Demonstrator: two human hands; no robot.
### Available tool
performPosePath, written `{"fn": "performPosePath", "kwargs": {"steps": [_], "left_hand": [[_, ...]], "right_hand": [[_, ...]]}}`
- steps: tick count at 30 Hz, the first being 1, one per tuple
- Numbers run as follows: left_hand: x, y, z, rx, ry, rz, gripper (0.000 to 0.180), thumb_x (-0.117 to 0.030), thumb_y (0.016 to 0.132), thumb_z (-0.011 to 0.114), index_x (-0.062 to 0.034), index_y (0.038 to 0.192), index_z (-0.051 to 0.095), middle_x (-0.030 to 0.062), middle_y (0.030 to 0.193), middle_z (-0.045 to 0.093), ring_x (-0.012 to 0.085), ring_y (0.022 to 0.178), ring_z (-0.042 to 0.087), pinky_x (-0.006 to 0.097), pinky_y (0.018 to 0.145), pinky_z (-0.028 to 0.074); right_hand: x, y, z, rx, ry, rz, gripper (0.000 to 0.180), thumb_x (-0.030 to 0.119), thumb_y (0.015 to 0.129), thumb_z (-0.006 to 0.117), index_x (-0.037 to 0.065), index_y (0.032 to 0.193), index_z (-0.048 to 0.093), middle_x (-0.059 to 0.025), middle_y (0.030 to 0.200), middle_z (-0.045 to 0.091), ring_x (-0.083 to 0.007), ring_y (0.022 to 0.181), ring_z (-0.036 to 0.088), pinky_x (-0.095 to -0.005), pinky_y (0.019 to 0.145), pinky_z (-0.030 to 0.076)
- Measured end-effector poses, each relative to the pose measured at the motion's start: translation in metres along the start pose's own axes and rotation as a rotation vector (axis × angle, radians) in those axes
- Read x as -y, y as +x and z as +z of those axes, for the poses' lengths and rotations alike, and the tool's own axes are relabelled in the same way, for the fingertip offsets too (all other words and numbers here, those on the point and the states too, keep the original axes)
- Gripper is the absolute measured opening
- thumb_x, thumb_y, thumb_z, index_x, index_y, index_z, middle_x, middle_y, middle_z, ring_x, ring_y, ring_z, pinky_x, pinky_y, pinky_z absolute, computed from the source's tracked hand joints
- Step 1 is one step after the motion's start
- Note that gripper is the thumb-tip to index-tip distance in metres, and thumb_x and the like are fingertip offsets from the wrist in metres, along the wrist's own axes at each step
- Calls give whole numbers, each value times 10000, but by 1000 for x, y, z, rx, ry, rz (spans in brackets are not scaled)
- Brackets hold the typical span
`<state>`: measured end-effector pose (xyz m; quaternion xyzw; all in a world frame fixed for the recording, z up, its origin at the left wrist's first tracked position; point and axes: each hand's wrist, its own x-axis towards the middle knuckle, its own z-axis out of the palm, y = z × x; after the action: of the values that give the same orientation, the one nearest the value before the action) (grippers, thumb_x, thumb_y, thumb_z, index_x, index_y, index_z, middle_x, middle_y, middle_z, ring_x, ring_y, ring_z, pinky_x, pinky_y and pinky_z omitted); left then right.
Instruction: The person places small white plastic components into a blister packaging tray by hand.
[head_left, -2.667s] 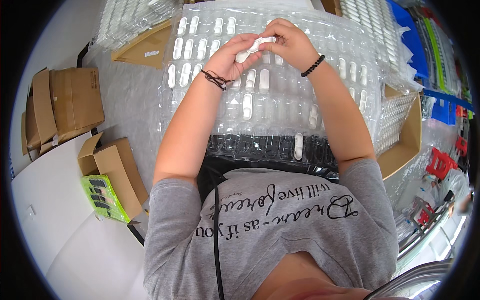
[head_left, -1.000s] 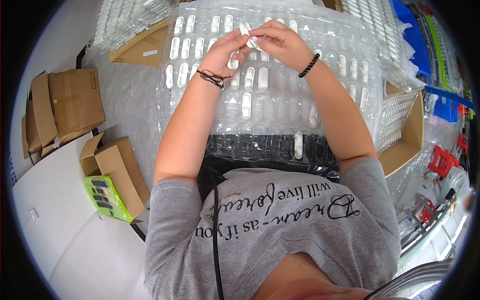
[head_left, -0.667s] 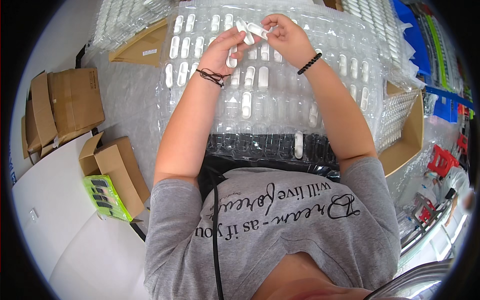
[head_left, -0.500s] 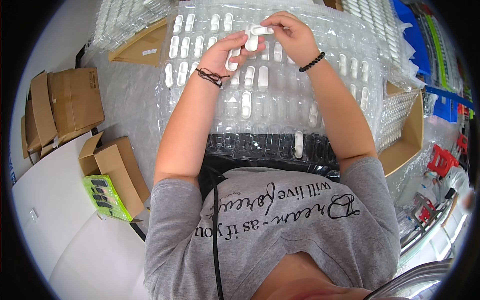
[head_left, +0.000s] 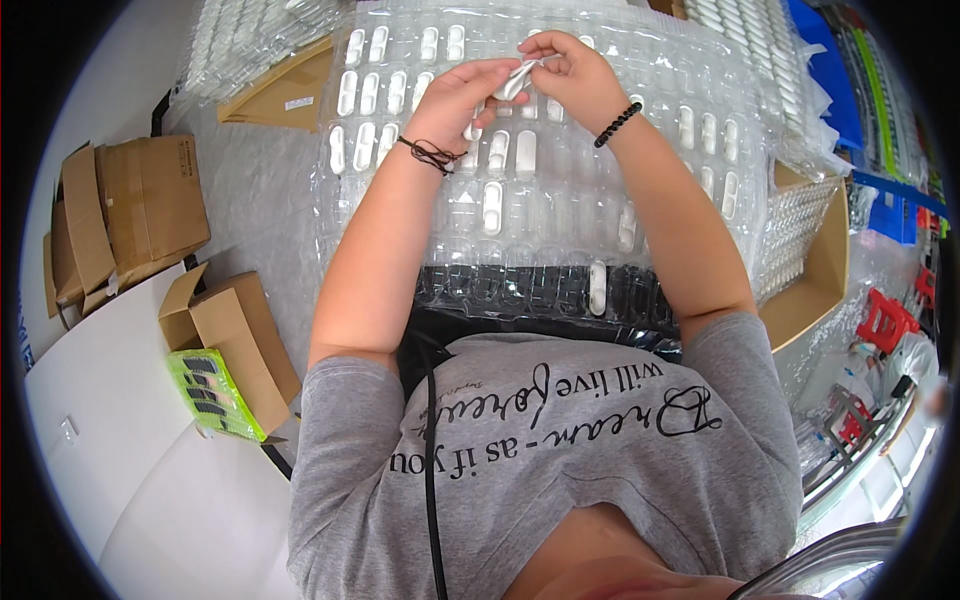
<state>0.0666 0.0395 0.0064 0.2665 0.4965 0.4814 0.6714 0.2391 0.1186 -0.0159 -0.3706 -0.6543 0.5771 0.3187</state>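
Both of my hands are raised over a clear plastic blister tray [head_left: 560,215] with rows of oblong pockets, some holding white capsule-shaped parts [head_left: 493,207]. My left hand [head_left: 462,98] and my right hand [head_left: 572,78] meet at a small white piece [head_left: 517,80], pinched between the fingertips of both. A second white part [head_left: 473,126] sticks out below my left palm. One white part [head_left: 597,287] lies in a pocket at the tray's near edge.
Brown cardboard boxes [head_left: 135,205] stand at the left, one [head_left: 235,340] beside a green packet [head_left: 212,392]. An open carton [head_left: 825,262] with more clear trays sits at the right. Stacked trays [head_left: 260,35] lie at the far left, blue and red items [head_left: 885,320] at the right.
My hands have shifted slightly away and together, keeping the small white piece between them; the fingers have been working it. Nothing on the tray has moved.
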Motion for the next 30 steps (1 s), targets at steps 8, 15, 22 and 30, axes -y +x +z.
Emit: {"fn": "performPosePath", "kwargs": {"steps": [8, 15, 22, 30], "left_hand": [[8, 1, 5, -106, 270, 217, 239, -94, 866, 666, -67, 1103, 675, 28, 873, 684, 9, 566, 411, 170, 501, 335], [12, 5, 9, -245, 385, 342, 220, -70, 829, 693, -97, 1047, 705, -34, 778, 621, 21, 570, 455, 172, 506, 364], [10, 3, 7, -311, 360, 298, 180, -66, 825, 693, -96, 1001, 717, -50, 743, 565, 31, 569, 468, 175, 506, 376], [4, 0, 9, -284, 352, 290, 152, -65, 840, 675, -77, 987, 712, -36, 749, 572, 45, 577, 501, 177, 500, 371]], "right_hand": [[-4, 1, 1, -84, -155, -70, 133, 100, 834, 620, 81, 963, 643, -41, 1033, 602, -133, 808, 618, -267, 710, 506], [-17, 9, 4, -88, 116, -95, 97, 71, 829, 633, 57, 925, 629, -50, 1036, 591, -167, 856, 627, -278, 747, 515], [-15, 5, 4, -36, 134, -65, 114, 58, 832, 635, 53, 944, 614, -33, 960, 616, -110, 816, 610, -245, 730, 500], [0, 2, 1, 85, 172, 16, 216, 41, 833, 600, 33, 1048, 622, 1, 786, 627, -61, 687, 578, -215, 613, 463]]}}
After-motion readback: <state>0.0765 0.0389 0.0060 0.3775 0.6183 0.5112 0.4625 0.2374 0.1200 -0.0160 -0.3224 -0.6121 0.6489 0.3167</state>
